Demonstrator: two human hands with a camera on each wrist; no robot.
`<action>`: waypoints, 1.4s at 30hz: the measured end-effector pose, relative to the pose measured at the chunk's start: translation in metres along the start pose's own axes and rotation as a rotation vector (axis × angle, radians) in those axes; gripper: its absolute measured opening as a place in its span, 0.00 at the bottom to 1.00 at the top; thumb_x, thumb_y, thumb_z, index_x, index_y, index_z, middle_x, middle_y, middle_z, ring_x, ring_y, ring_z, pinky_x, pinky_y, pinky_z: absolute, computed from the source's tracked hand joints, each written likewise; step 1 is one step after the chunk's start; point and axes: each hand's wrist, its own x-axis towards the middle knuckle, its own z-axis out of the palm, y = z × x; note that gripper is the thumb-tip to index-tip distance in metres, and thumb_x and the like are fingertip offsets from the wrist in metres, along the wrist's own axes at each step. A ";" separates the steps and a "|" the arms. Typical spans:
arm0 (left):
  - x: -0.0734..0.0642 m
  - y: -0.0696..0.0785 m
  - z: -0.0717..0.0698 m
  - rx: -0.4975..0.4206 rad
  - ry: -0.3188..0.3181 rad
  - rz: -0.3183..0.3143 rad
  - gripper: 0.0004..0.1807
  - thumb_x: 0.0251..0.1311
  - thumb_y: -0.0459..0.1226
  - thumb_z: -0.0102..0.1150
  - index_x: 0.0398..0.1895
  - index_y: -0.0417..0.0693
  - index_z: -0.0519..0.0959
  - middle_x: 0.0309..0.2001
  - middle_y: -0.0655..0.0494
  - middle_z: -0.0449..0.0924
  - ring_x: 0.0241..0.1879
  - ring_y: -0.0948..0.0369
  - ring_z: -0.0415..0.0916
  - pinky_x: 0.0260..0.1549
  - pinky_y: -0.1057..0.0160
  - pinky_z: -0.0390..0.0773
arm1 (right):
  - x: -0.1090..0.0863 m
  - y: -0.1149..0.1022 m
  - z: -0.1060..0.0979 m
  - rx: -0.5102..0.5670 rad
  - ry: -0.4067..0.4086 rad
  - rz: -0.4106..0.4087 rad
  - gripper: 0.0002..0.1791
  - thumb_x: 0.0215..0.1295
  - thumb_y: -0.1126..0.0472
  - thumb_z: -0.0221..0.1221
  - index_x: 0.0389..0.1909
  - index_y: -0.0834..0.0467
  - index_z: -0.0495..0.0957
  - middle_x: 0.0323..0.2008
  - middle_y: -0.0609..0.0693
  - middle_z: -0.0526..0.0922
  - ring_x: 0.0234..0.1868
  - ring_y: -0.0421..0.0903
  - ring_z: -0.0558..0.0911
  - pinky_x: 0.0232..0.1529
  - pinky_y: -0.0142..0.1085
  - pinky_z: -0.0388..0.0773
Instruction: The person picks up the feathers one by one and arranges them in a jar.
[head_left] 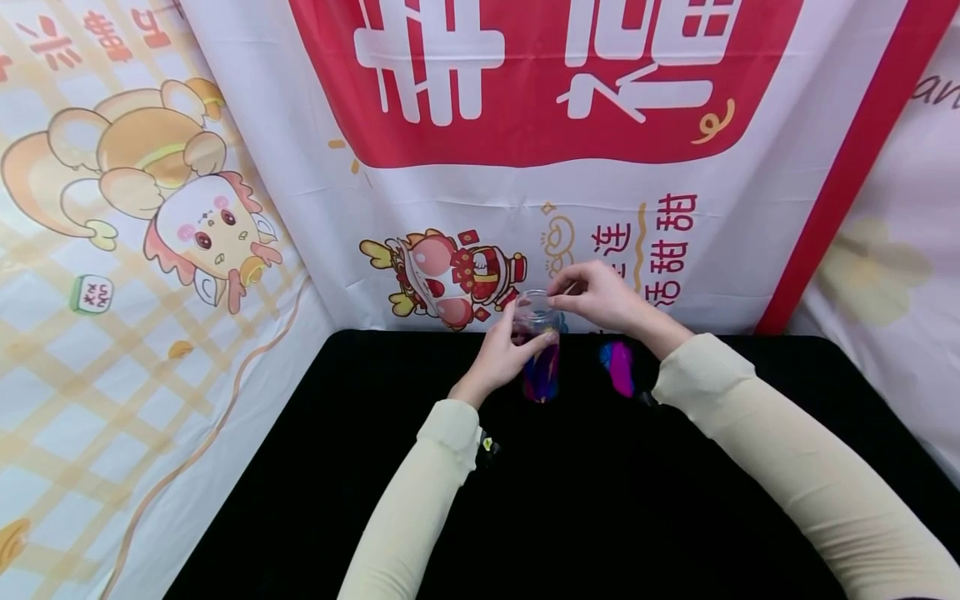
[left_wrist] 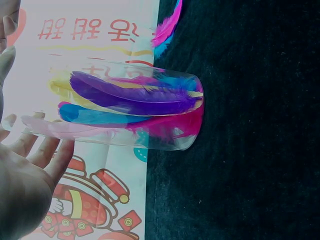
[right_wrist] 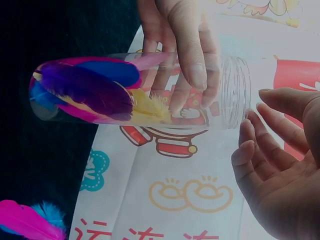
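My left hand (head_left: pixel 498 354) grips a clear jar (head_left: pixel 542 385) around its upper part, with the thumb across the near side. The jar is upright over the black table (head_left: pixel 600 500), its threaded mouth (right_wrist: pixel 239 92) at the top and no lid on it. Inside are several feathers: a purple feather (left_wrist: pixel 130 95) and others in blue, pink and yellow. Beside the jar's mouth is my right hand (head_left: pixel 596 293), with bent fingers near the rim and nothing seen between them. A pink and blue feather bunch (head_left: pixel 621 368) lies on the table right of the jar.
A white and red printed cloth (head_left: pixel 465 200) hangs just behind the table's far edge. Another printed cloth (head_left: pixel 120 333) closes off the left side, and a pale one (head_left: pixel 885 250) the right. A small dark object (head_left: pixel 487 446) shows at the left cuff.
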 end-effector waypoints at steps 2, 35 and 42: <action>0.000 0.000 0.000 -0.001 0.000 -0.007 0.43 0.66 0.54 0.66 0.79 0.59 0.56 0.64 0.52 0.74 0.64 0.53 0.74 0.61 0.53 0.77 | -0.001 0.000 -0.002 0.001 -0.004 0.010 0.08 0.68 0.63 0.66 0.44 0.62 0.86 0.41 0.57 0.87 0.39 0.52 0.85 0.42 0.42 0.80; 0.001 -0.001 0.000 0.016 0.007 -0.035 0.44 0.64 0.57 0.67 0.78 0.62 0.57 0.67 0.52 0.72 0.61 0.55 0.77 0.60 0.53 0.77 | -0.027 0.050 -0.022 0.022 0.040 0.155 0.13 0.69 0.60 0.65 0.49 0.64 0.82 0.47 0.62 0.85 0.37 0.45 0.83 0.32 0.38 0.82; 0.001 -0.002 -0.001 0.017 0.001 -0.030 0.44 0.63 0.58 0.67 0.78 0.62 0.58 0.65 0.52 0.73 0.60 0.56 0.77 0.60 0.52 0.77 | -0.031 0.060 -0.024 0.045 0.053 0.199 0.14 0.70 0.60 0.65 0.50 0.65 0.81 0.48 0.63 0.84 0.42 0.55 0.84 0.32 0.43 0.85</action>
